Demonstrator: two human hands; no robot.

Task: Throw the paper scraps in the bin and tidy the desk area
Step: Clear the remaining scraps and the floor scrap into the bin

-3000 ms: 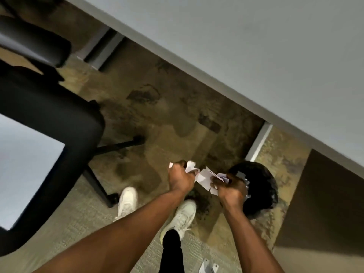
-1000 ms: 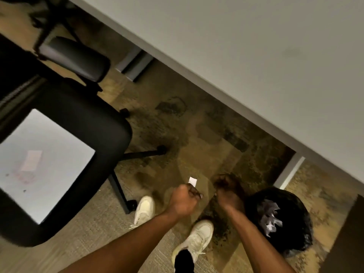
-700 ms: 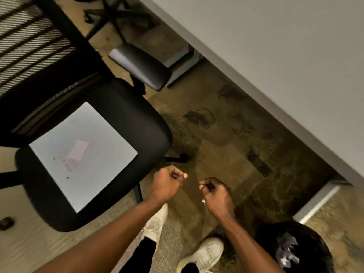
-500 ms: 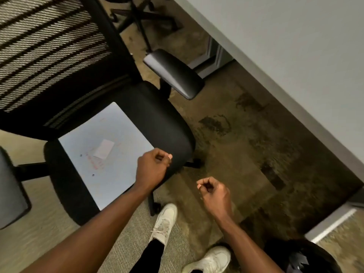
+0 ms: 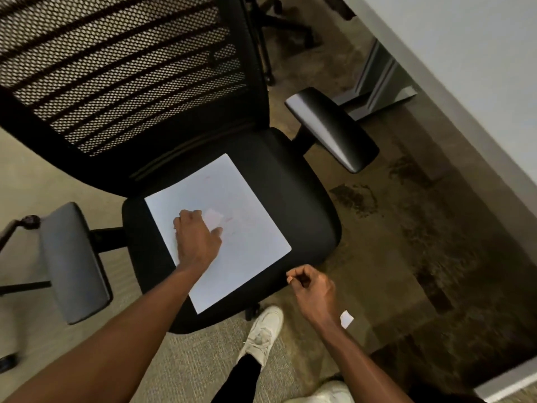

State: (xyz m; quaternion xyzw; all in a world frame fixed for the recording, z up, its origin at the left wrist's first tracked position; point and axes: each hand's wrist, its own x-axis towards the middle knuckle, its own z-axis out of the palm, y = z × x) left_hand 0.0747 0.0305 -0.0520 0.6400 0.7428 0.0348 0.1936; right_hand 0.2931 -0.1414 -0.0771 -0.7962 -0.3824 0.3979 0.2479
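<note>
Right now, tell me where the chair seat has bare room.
Bare seat lies right of the sheet, toward the armrest, with a thin strip along the front edge. The sheet's middle is crowded: the left hand rests there beside a small scrap.

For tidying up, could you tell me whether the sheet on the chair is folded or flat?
Flat: the white sheet lies spread on the chair seat.

A black mesh-backed office chair (image 5: pixel 180 91) stands on patterned carpet (image 5: pixel 406 242), a white shoe (image 5: pixel 263 333) beside it.
</note>
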